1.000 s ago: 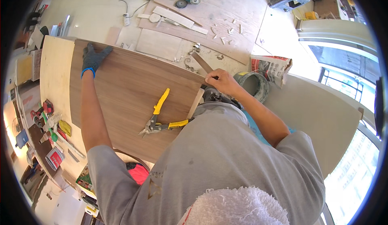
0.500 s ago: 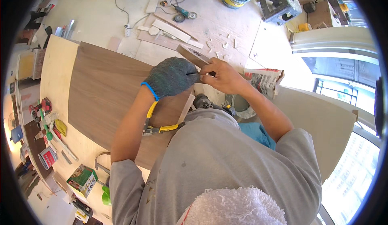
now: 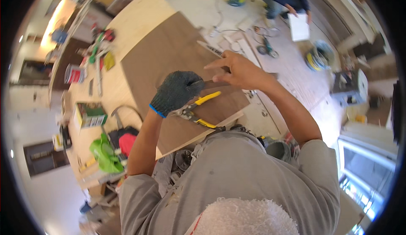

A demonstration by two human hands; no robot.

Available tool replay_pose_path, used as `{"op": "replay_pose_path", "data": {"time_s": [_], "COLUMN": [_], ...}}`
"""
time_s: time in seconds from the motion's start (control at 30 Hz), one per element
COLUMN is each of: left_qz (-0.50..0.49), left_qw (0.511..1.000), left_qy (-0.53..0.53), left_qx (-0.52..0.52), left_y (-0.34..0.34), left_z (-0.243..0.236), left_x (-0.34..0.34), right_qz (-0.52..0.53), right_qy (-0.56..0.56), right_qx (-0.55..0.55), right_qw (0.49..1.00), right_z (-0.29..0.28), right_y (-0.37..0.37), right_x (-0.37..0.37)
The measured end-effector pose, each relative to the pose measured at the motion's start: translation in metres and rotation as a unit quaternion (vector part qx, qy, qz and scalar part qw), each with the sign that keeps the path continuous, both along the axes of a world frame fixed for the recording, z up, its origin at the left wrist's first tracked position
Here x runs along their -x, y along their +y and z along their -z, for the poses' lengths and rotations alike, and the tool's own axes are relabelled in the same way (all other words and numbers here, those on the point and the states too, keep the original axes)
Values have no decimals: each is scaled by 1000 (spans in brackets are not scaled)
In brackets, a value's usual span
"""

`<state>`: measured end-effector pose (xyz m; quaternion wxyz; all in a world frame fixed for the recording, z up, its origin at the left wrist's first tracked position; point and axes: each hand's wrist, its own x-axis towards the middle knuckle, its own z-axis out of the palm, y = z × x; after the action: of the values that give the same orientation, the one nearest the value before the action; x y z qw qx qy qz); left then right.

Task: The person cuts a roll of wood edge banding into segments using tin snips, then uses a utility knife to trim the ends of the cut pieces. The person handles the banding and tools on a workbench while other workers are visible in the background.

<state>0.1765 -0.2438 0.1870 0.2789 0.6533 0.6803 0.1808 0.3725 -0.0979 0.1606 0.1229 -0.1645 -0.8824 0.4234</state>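
A dark wood-grain panel [image 3: 148, 61] lies on a pale sheet [image 3: 127, 15]. My left hand [image 3: 175, 91], in a dark blue-cuffed glove, is closed on a narrow brown strip [image 3: 208, 84] over the panel. My bare right hand [image 3: 239, 72] has bent fingers at the strip, close beside the glove; its exact grip is unclear. A pale labelled piece [image 3: 210, 47] extends behind its fingertips. Yellow-handled snips [image 3: 206, 98] lie open on the panel, just below my hands and partly hidden by the glove.
A co-worker [image 3: 279, 0] holds a white board [image 3: 299, 25] at upper right, near an angle grinder [image 3: 266, 47] and a bucket [image 3: 318, 55]. Tools [image 3: 101, 45], a green bag [image 3: 105, 152] and a box [image 3: 90, 115] sit at left. A step stool [image 3: 351, 87] stands at right.
My left hand has left the panel's far left and closed beside my right hand at the strip. The view has turned, bringing the co-worker into sight.
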Motion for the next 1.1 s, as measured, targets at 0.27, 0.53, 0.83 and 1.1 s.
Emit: {"op": "replay_pose_path", "data": {"time_s": [0.27, 0.53, 0.83, 1.1], "left_qz": [-357, -431, -422, -486], "left_qw": [930, 902, 893, 823], "left_qy": [-88, 30, -146, -287], "left_qx": [7, -4, 51, 63], "left_y": [-129, -207, -222, -207], "left_z": [-37, 39, 147, 122], "left_x": [13, 32, 50, 54], "right_qz": [-83, -255, -291, -70], "right_qy": [153, 225, 89, -206], "right_qx": [-270, -489, -484, -295], "right_qw": [947, 803, 821, 930], "right_z": [-30, 76, 137, 108], "right_y": [-20, -36, -56, -156], "right_x": [117, 237, 222, 65]}}
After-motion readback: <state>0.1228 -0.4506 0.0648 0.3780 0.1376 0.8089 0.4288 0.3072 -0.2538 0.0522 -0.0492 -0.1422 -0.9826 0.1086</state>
